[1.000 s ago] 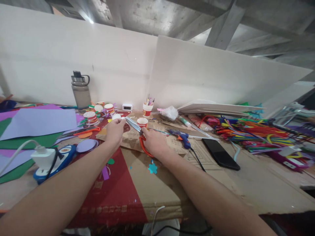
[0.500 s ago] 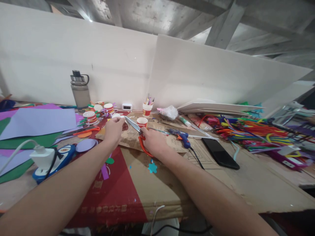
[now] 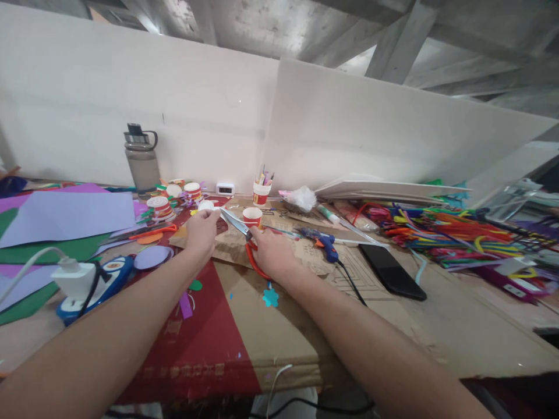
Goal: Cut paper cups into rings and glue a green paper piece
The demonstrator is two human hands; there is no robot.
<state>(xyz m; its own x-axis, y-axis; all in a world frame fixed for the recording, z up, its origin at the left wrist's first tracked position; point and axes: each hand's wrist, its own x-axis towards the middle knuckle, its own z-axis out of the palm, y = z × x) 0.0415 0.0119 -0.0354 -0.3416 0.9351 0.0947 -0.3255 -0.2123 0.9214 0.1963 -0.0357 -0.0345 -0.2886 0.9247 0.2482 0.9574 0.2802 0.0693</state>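
Observation:
My right hand (image 3: 271, 249) is closed around the red handles of a pair of scissors (image 3: 236, 222), whose blades point up and left. Just left of the blade tips, my left hand (image 3: 201, 233) pinches something small and pale that I cannot make out well. A white round piece (image 3: 206, 206) shows just beyond my left fingers. Behind the scissors stands a red and white paper cup (image 3: 252, 217). On the cardboard below my right hand lies a blue flower-shaped cutout (image 3: 271, 297).
A glue gun (image 3: 325, 245) and a black phone (image 3: 391, 272) lie at the right, near many coloured pipe cleaners (image 3: 449, 233). At the left are a power strip (image 3: 114, 279), coloured paper (image 3: 70, 218), decorated cups (image 3: 159, 208) and a bottle (image 3: 142, 163).
Both hands stay almost in place. The white round piece beyond my left fingers shows more fully, and a thin pale strip now shows beside the blades.

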